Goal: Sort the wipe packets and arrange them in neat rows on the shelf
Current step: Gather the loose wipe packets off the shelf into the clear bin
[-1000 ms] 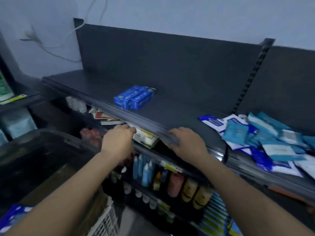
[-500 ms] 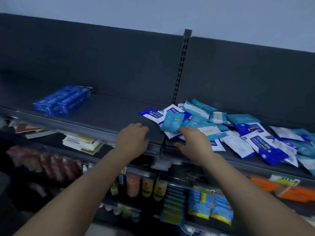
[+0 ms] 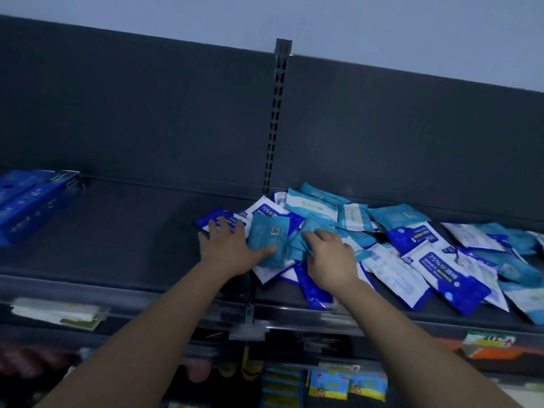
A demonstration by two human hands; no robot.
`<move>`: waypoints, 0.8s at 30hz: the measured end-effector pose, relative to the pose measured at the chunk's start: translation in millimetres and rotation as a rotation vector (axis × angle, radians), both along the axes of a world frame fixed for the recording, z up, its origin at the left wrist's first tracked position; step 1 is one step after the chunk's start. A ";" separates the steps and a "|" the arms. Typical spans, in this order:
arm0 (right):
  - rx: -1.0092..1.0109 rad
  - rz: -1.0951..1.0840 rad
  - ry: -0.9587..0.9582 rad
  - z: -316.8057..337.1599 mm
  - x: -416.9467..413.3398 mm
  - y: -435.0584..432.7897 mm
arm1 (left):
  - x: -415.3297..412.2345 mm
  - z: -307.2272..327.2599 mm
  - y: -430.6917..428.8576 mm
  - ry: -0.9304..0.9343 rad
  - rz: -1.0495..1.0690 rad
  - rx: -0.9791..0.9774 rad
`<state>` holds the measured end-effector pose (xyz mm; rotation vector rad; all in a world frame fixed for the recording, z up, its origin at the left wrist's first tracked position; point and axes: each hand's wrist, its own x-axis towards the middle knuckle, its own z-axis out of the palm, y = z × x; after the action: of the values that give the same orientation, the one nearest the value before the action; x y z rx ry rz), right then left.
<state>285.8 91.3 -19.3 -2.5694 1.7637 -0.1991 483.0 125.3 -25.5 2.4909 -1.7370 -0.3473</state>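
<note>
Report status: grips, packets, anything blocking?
Left grip open, flat on dark-blue packet. Right grip open on teal packets. Pile jumbled, no rows yet. Blue boxes far left, nothing blocking.

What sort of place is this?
Probably a small shop: dark grey metal shelf with a slotted upright post, a heap of blue and teal plastic wipe packets, and more packaged goods on tiers below.

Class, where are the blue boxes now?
In the head view, the blue boxes lie far left on the shelf, apart from the packets at right.

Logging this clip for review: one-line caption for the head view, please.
Left hand and right hand rest on a jumbled pile of wipe packets on a dark shelf.
</note>
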 end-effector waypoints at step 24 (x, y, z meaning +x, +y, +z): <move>-0.312 0.145 -0.529 -4.1 16.6 -37.4 | 23.3 5.6 -45.1 0.648 0.346 -0.201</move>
<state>302.3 54.0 -23.4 -2.4820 1.4328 -1.1097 506.3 80.2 -19.9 2.1352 -1.0185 -0.7897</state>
